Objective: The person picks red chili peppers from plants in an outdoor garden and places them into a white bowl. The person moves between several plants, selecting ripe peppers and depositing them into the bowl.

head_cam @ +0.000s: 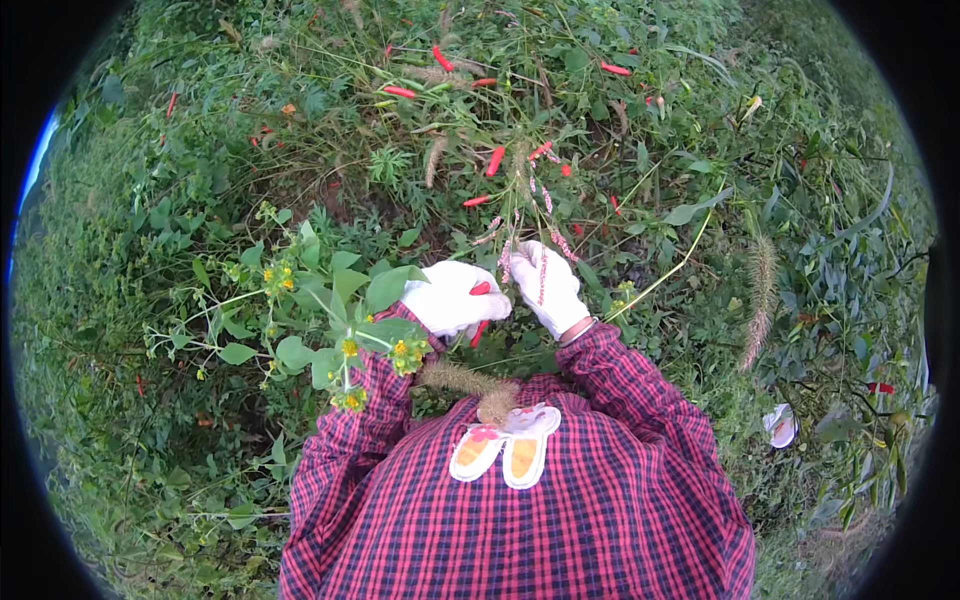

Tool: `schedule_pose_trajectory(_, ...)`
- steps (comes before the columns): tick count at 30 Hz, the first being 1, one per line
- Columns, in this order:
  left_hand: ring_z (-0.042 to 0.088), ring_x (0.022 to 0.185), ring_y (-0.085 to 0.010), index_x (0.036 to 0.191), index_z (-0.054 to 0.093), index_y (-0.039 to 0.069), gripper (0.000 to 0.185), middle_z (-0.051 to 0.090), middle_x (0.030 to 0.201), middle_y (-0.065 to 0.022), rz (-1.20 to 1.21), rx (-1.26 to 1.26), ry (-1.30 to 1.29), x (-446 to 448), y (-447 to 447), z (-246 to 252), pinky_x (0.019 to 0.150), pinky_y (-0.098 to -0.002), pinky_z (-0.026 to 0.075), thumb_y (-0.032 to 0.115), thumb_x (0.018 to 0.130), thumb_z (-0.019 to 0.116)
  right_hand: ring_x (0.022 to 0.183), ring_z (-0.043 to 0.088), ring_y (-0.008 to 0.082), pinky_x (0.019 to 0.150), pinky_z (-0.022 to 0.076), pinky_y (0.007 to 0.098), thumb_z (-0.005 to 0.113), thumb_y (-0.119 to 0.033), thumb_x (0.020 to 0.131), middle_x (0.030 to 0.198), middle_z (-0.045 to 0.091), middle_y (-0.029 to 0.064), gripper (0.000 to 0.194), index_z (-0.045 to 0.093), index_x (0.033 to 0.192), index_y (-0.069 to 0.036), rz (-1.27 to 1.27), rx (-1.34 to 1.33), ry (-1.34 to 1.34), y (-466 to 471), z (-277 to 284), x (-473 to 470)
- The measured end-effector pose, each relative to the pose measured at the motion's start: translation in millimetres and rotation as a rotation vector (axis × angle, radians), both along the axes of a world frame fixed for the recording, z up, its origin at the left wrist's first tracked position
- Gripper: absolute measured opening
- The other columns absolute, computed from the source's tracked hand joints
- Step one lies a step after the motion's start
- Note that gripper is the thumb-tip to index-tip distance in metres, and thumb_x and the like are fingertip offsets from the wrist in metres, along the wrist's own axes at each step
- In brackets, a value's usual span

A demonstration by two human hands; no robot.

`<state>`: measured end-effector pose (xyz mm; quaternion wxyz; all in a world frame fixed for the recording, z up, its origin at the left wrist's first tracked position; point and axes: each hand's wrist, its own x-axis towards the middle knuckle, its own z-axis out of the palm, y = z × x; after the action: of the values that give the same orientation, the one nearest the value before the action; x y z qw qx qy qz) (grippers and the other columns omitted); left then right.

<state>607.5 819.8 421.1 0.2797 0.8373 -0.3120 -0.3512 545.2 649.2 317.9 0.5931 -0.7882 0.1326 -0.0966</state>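
My left hand point(456, 300), in a white glove, is closed around several red chili peppers point(480, 334); parts of them show between and below the fingers. Close by on the right is my right hand point(546, 289), also gloved in white, with its fingers bent among pink-flowered weed stems point(561, 244). What its fingertips touch is hidden. Just above both hands, a red pepper point(475, 201) and another red pepper point(495, 161) hang among the stems. Farther up there are more red peppers point(442, 58) and some green ones.
A leafy weed with yellow flowers point(349, 347) reaches over my left forearm. Bristly grass heads point(761, 300) stand at the right, and one point(465, 379) lies before my chest. A white scrap point(781, 425) rests in the greenery at lower right. Dense plants surround me.
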Motion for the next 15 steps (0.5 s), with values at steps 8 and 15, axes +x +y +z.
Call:
schedule_pose_trajectory(8,0.067,0.064,-0.0230,0.088,0.067,0.002,0.035,0.067,0.102,-0.0282,0.460,-1.006,1.054,22,69,-64,0.051,-0.0286,0.053,0.032,0.101,0.056,0.097,0.065,0.0175,0.088,0.0507,0.0328,0.060,-0.024,0.100,0.110,0.070,0.0087,0.024,0.063,0.115,-0.005,0.337,1.130,0.197,-46,11,-10)
schedule_pose_trajectory(15,0.073,0.075,-0.0199,0.092,0.065,0.006,0.036,0.069,0.107,-0.0192,0.564,-0.669,1.127,13,56,-99,0.045,-0.0258,0.055,0.039,0.103,0.054,0.096,0.066,0.0176,0.083,0.0500,0.0289,0.060,-0.028,0.100,0.107,0.070,0.0104,0.028,0.064,0.116,-0.005,0.325,1.159,-0.036,-24,19,-6)
